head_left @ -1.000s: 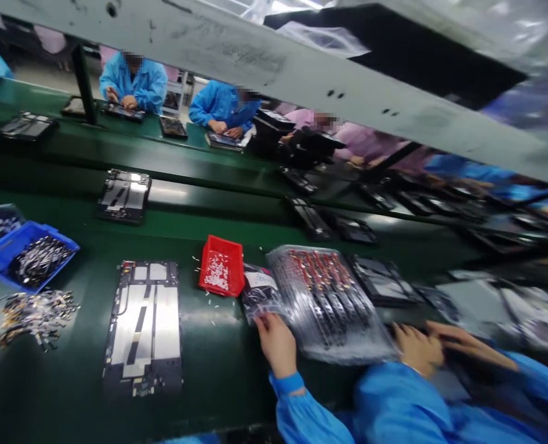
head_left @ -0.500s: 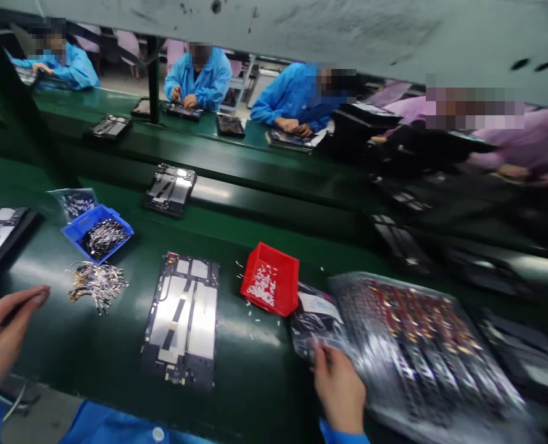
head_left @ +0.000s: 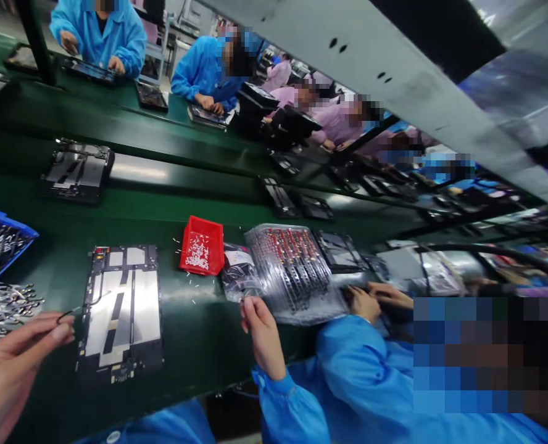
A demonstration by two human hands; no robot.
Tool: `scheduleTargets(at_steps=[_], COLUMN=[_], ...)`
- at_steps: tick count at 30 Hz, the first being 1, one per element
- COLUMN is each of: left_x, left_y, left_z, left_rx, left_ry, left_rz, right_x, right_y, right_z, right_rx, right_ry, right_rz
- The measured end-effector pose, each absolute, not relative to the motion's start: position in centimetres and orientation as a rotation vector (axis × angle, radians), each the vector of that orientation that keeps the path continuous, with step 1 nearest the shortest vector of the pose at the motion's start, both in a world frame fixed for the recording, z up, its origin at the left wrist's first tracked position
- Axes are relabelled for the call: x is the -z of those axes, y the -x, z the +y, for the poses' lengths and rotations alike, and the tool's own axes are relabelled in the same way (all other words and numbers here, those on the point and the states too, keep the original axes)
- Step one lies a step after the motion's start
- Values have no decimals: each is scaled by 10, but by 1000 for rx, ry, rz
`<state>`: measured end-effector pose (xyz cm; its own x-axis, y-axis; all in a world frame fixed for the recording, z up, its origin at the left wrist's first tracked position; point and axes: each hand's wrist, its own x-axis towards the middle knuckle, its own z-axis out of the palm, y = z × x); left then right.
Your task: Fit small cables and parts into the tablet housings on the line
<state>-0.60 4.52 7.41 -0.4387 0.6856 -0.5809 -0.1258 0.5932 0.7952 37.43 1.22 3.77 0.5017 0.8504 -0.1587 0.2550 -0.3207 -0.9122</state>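
Observation:
My left hand (head_left: 28, 351) is closed in a pinch on a short thin dark cable (head_left: 64, 317), just left of an opened tablet (head_left: 121, 308) lying flat on the green bench. Behind that hand is a loose pile of small cables (head_left: 10, 305). My right hand (head_left: 262, 330) is closed, its fingertips pinching the near edge of a clear plastic bag (head_left: 237, 271) with dark contents and a white label. Beside the bag stands a red bin (head_left: 203, 243) of small white pieces, some scattered around it.
A blue bin (head_left: 5, 246) of cables stands at the left. Right of the bag lies a clear tray of parts (head_left: 292, 265). A co-worker's hands (head_left: 366, 302) are close by on the right. More tablets (head_left: 77, 169) lie along the line, with other people across it.
The view has swung right, bringing a neighbouring co-worker into sight. My left hand has moved from beside the cable pile toward the tablet, and a cable now shows in its fingers. My right hand stays at the bag.

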Motion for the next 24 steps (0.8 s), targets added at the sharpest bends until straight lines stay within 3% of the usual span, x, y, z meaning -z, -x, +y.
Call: scheduleTargets(at_steps=[3, 10, 18, 24], left_x=[-79, -91, -83, -67], left_y=[-24, -74, -81, -88], left_z=[51, 51, 56, 54], left_rx=[-970, -884, -904, -981], left_ry=[-390, -489, -413, -554], left_rz=[1482, 1124, 1031, 1070], right_x=[-60, -72, -83, -77], right_y=[-338, -270, -243, -236], right_z=[9, 30, 42, 49], right_rx=[-1100, -1347, -1108, -1231], right_ry=[1642, 1351, 1251, 1255], right_rz=[-855, -1121, -1662, -1551])
